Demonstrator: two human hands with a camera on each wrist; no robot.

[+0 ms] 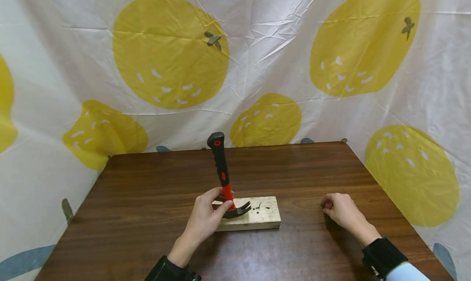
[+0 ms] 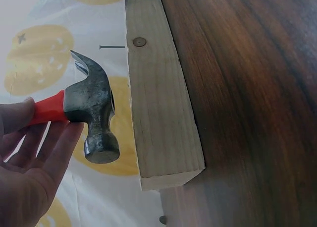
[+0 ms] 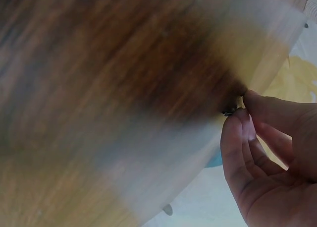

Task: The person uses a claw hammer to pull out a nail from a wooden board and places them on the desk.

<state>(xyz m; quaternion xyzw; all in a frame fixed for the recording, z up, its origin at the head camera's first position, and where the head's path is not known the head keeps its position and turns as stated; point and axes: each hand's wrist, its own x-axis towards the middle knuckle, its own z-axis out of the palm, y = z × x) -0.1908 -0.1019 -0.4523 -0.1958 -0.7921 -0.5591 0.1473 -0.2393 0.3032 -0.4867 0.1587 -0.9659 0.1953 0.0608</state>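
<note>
My left hand (image 1: 206,211) grips a claw hammer (image 1: 222,166) by the red neck just above its head. The black handle points up and the claw faces right. In the left wrist view the dark metal hammer head (image 2: 94,103) hangs beside a wooden block (image 2: 158,103). A thin nail (image 2: 112,47) sticks out of the block's top face, near several small dark spots. To the right, my right hand (image 1: 344,211) is low over the table, thumb and fingertips pinched. Between them in the right wrist view is a small dark, shiny piece (image 3: 229,111), its kind too small to tell.
The block lies on a brown wood-grain table (image 1: 154,183). Behind and beside the table hangs a white cloth (image 1: 265,64) with yellow fruit prints. In the left wrist view a round knot marks the block's side.
</note>
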